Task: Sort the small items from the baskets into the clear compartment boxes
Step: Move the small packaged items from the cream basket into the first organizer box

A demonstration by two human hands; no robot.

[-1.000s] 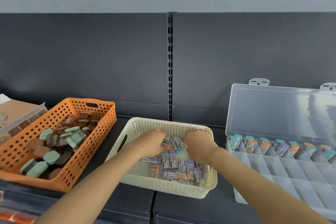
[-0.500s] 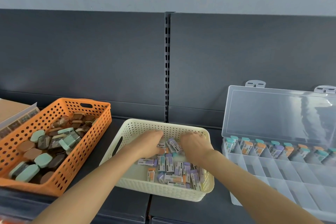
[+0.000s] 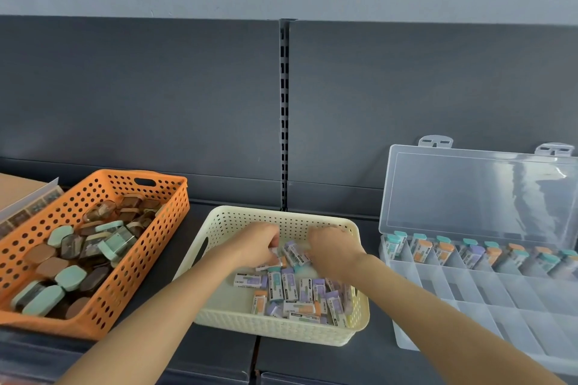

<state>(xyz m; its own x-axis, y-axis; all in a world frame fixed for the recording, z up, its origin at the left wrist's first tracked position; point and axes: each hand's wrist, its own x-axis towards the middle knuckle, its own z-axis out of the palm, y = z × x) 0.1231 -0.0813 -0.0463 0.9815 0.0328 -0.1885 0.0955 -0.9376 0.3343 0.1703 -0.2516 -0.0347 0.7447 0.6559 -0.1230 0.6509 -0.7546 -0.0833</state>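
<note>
A cream basket [image 3: 219,319] in the middle holds a pile of small sleeved erasers [image 3: 294,291] in purple, orange and teal. Both my hands are inside it at its far end. My left hand [image 3: 255,244] curls its fingers down onto erasers at the pile's top. My right hand [image 3: 333,248] curls likewise, its fingers against a tilted barcode-printed eraser [image 3: 295,254] between the two hands. The fingertips are hidden. To the right lies the clear compartment box [image 3: 469,294] with its lid [image 3: 475,194] standing open. Its back row holds erasers [image 3: 469,251].
An orange perforated basket [image 3: 150,247] on the left holds several brown and mint hexagonal items [image 3: 72,259]. A cardboard box [image 3: 18,194] with a clear case sits at the far left edge. A dark shelf back panel [image 3: 284,109] rises behind everything.
Both hands stay at the far end of the cream basket, fingers shifting slightly among the erasers. The view has drifted a little to the right.
</note>
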